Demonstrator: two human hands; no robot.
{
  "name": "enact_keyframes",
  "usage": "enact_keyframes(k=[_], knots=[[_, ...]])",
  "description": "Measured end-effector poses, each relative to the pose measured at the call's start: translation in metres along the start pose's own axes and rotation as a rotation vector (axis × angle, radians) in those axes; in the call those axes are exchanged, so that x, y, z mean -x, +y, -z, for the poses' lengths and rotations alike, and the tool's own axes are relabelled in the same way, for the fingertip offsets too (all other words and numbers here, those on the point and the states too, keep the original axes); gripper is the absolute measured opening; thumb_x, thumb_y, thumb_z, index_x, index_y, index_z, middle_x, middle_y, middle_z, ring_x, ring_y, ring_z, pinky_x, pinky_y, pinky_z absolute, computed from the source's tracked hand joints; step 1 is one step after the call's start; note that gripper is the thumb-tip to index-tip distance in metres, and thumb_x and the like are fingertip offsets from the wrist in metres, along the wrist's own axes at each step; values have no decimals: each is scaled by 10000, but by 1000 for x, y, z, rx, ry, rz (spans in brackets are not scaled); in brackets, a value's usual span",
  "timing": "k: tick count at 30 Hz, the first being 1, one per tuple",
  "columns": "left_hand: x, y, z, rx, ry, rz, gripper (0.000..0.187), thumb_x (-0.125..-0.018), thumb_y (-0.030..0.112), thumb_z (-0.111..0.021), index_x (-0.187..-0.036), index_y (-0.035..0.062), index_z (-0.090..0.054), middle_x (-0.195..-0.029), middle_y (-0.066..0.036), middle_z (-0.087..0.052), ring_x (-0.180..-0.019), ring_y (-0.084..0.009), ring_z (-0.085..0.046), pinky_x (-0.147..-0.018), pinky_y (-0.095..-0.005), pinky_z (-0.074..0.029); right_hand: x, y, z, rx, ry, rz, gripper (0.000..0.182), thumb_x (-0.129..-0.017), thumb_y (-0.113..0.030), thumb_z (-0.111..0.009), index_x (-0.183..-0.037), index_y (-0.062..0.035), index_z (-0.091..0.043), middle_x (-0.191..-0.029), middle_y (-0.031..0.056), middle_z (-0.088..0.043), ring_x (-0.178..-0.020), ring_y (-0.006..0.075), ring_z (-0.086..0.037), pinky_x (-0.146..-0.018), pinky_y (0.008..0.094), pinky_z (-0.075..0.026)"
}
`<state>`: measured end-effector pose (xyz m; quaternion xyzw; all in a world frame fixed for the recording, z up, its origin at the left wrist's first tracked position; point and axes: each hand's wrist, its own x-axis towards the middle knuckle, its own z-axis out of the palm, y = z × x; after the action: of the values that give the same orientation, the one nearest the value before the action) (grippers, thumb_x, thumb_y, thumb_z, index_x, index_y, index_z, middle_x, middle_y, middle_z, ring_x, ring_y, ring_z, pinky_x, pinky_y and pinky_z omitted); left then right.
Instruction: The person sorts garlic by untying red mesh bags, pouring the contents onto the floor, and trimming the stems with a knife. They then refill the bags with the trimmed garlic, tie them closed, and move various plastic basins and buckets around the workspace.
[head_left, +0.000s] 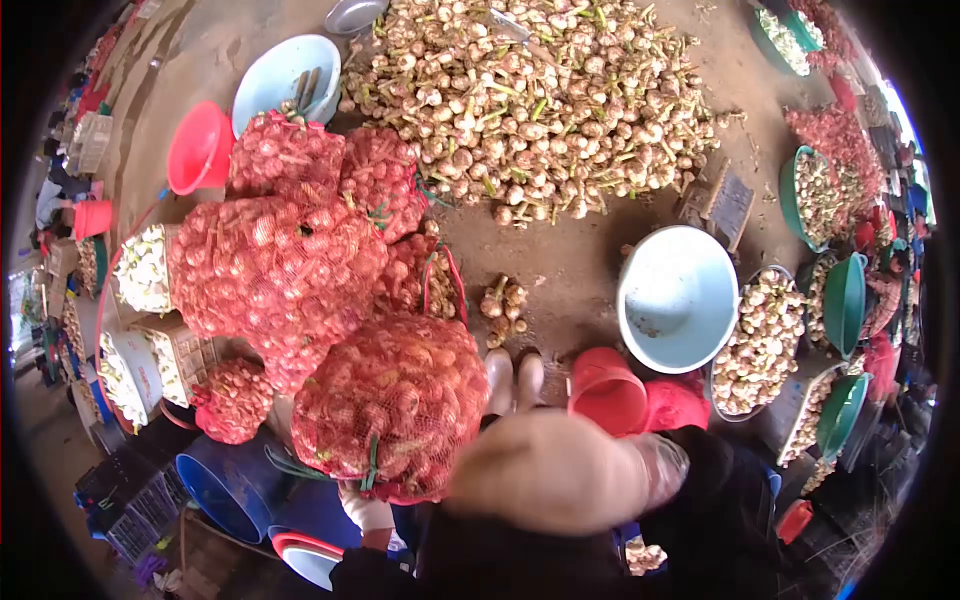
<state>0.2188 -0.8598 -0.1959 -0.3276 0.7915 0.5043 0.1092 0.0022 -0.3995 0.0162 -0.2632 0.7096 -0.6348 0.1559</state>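
My right hand [555, 475], in a pale glove with a clear plastic cuff, is close to the camera and smeared by motion, its fingers indistinct. Down by the lower edge of a full red mesh bag of garlic [395, 400] is my left hand [366, 508], white-gloved. It seems to touch the bag, but its fingers are hidden. A green tie [372, 462] hangs on that bag. Beyond my boots [515, 380] a few garlic bulbs [503, 303] lie on the floor. Further off spreads a large heap of garlic [530, 110] with stems.
More red mesh bags [280, 260] are stacked at left, near a red basin [200, 148] and a pale blue tub [288, 80]. On the right stand a light blue tub [678, 300], a red bucket [606, 392], a garlic-filled basin [762, 340] and a low wooden stool [728, 208].
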Motion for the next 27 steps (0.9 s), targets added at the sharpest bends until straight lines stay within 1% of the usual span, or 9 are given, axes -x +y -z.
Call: enact_keyframes(k=[2,5,7,11,13,16,17,19,27], knots=[[-4,60,-33,-52,-13,136,606,-877,203,-560,-1402,23,-316,-1393,-100,-422,-1255,-216,-434,-1070,-338,-342,-32,-49,6,-73,-129,223,260,-832,-147,-553,-1057,-22,-595,-970,137,-622,-865,287,-624,-733,365,-516],[20,70,-27,-1202,-78,29,686,-800,261,-583,-1380,-18,-346,-1383,-191,-425,-1282,-329,-398,-1094,-400,-302,-59,-92,23,-257,-139,267,331,-656,-160,-645,-913,49,-628,-772,134,-582,-681,256,-600,-561,311,-485],[20,66,-26,-1124,-127,95,766,-737,262,-600,-1387,-37,-327,-1365,-229,-428,-1281,-381,-376,-1091,-400,-294,-66,-101,-13,219,472,347,346,-556,-177,-623,-834,29,-611,-706,75,-526,-613,202,-543,-516,274,-443],[28,66,-39,-1104,42,-171,626,-688,112,-597,-1278,-24,-437,-1191,-221,-528,-1084,-385,-505,-957,-395,-405,-97,-96,-43,466,761,412,368,-466,-170,-605,-788,7,-603,-689,56,-514,-557,184,-505,-446,294,-418],[24,62,-46,-825,158,209,553,-673,65,-604,-1208,-11,-488,-1114,-215,-551,-996,-379,-536,-891,-404,-439,-107,-104,-1,402,453,373,336,-488,-160,-614,-780,8,-606,-703,62,-521,-556,179,-503,-456,292,-420],[33,14,-44,-779,247,-37,468,-762,81,-546,-1211,-47,-516,-1110,-220,-580,-1022,-364,-554,-903,-404,-446,-122,-88,21,25,-179,244,246,-678,-124,-660,-880,8,-610,-739,54,-534,-544,134,-487,-501,273,-415],[28,-35,-41,-458,287,-1,466,-777,84,-538,-1222,-55,-517,-1114,-219,-585,-1029,-359,-558,-908,-405,-447,-116,-91,16,-215,-505,-282,183,-792,-156,-550,-898,-7,-552,-783,85,-560,-703,274,-599,-611,379,-498],[30,6,-71,-358,387,81,449,-801,95,-505,-1231,-33,-524,-1121,-216,-588,-1021,-352,-563,-910,-401,-445,-121,-25,4,104,-242,143,261,-737,-194,-613,-891,-9,-511,-713,73,-520,-626,279,-574,-507,380,-470],[8,161,-142,-1105,377,340,210,-806,75,-547,-1015,62,-563,-1033,-141,-587,-944,-330,-572,-824,-398,-483,-33,144,-49,306,-560,-446,740,-713,-397,-739,-1276,-59,-398,-1159,215,-503,-947,385,-613,-746,466,-506]])
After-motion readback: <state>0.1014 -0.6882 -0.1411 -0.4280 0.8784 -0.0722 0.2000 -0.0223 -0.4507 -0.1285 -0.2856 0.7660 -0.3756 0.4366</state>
